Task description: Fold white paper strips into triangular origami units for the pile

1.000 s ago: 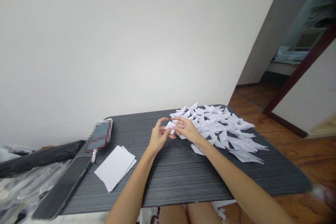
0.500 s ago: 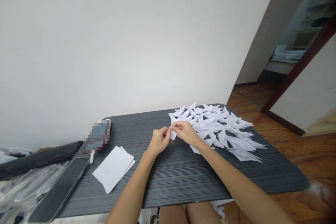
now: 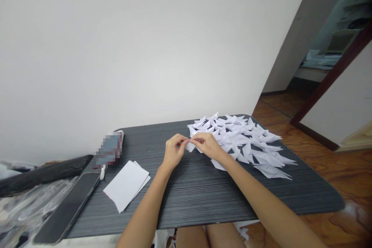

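Observation:
A small folded piece of white paper (image 3: 190, 147) is pinched between my two hands above the dark tabletop. My left hand (image 3: 174, 150) grips its upper left part with thumb and fingertips. From the other side, my right hand (image 3: 207, 144) pinches its top right, the fingertips of both hands nearly meeting. Just right of my right hand, several folded white paper boats (image 3: 232, 135) lie crowded together. Left of my left forearm rests a small stack of blank white paper sheets (image 3: 127, 186).
The dark wood-grain table (image 3: 203, 209) stands against a white wall. At its left lie a phone (image 3: 68, 205), a white cable plug (image 3: 102, 173) and a blurred-out device (image 3: 109, 150). A black roll (image 3: 43, 176) and clear plastic (image 3: 35, 205) lie beyond the left edge.
My fingertips have closed in towards each other along the paper's top edge, and the paper now hangs below them. My left hand has opened out its wrist slightly leftward.

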Demonstrator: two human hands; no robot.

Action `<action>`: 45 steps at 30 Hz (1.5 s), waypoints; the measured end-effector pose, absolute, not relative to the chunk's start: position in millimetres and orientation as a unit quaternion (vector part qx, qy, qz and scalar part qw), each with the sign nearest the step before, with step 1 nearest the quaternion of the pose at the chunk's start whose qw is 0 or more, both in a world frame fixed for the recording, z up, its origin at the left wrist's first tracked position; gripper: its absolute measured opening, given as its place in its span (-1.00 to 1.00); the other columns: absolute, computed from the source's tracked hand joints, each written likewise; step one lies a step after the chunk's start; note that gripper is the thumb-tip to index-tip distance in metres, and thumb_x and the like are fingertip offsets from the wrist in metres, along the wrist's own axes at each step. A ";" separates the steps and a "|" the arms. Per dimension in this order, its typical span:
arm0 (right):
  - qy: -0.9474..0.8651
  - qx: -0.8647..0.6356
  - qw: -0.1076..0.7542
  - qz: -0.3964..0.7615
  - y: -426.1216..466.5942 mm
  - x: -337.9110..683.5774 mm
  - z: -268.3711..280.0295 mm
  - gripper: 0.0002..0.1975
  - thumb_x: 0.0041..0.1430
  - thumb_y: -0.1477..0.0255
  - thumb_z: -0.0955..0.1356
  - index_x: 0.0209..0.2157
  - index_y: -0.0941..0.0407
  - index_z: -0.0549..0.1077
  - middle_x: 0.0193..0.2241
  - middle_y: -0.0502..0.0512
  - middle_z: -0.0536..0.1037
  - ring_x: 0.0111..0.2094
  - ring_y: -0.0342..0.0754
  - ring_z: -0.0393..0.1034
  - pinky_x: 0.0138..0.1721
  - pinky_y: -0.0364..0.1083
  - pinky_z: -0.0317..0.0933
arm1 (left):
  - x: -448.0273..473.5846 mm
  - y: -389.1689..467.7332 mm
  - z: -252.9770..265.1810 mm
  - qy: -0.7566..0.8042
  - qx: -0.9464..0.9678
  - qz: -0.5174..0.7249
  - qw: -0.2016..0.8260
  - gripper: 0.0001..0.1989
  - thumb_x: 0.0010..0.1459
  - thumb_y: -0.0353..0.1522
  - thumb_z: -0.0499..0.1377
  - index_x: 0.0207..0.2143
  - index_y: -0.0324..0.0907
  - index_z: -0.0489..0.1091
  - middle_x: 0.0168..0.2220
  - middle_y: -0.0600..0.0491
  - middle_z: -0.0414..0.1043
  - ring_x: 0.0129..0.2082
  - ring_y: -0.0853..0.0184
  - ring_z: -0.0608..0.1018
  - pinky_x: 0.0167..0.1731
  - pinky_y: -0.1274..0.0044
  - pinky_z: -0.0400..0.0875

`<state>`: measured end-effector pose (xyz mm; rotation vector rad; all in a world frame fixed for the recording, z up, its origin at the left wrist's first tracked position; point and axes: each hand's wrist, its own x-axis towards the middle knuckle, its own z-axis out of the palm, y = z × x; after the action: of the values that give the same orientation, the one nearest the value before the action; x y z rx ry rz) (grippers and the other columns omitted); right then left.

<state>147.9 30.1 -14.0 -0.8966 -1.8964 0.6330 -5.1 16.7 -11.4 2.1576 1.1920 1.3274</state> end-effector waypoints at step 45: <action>-0.771 -0.366 0.438 0.282 28.1 152.3 -6.8 -0.82 0.02 0.45 0.27 -0.54 0.21 0.46 -0.58 0.05 0.46 -0.54 -0.17 0.28 -0.52 -0.21 0.11 | -2.5 15.1 -19.0 0.425 0.710 0.509 0.236 -0.82 0.04 -0.35 0.05 -0.49 -0.26 0.37 -0.49 0.05 0.39 -0.66 0.50 0.41 -0.67 0.66 0.37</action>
<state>152.3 28.1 -6.8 -0.9102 -1.9164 0.7021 -2.5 15.1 -19.0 1.9476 1.1660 1.3954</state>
